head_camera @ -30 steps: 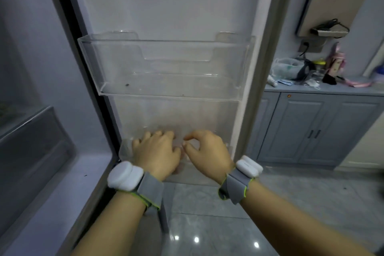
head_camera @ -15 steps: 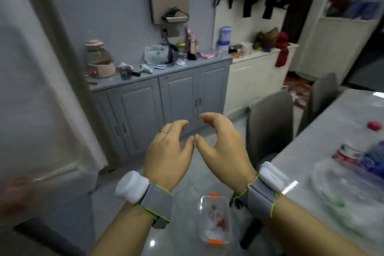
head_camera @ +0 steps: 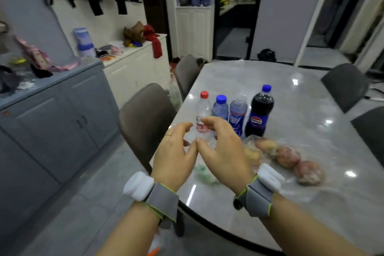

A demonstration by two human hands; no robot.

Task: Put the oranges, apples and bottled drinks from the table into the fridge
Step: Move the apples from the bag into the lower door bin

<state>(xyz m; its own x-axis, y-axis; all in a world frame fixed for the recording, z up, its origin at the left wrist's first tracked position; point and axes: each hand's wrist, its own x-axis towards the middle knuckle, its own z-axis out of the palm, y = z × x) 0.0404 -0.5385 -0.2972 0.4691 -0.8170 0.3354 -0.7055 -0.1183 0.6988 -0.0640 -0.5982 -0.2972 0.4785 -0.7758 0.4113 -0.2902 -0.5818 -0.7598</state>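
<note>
A grey marble table (head_camera: 280,97) now fills the right of the view, where half a second ago only its corner showed beside the grey cabinets (head_camera: 52,122); a second ago the view faced the open fridge door. Both hands are raised side by side over the table's near edge, as before, thumbs nearly touching. The left hand (head_camera: 174,156) and right hand (head_camera: 224,149) are empty, fingers curled loosely apart. Just beyond them stand four bottles: red-capped (head_camera: 202,110), two blue-capped (head_camera: 220,108) (head_camera: 238,110), and a dark cola (head_camera: 258,112). Bagged apples (head_camera: 291,162) lie right of the right hand. A chair (head_camera: 145,114) stands by the table.
</note>
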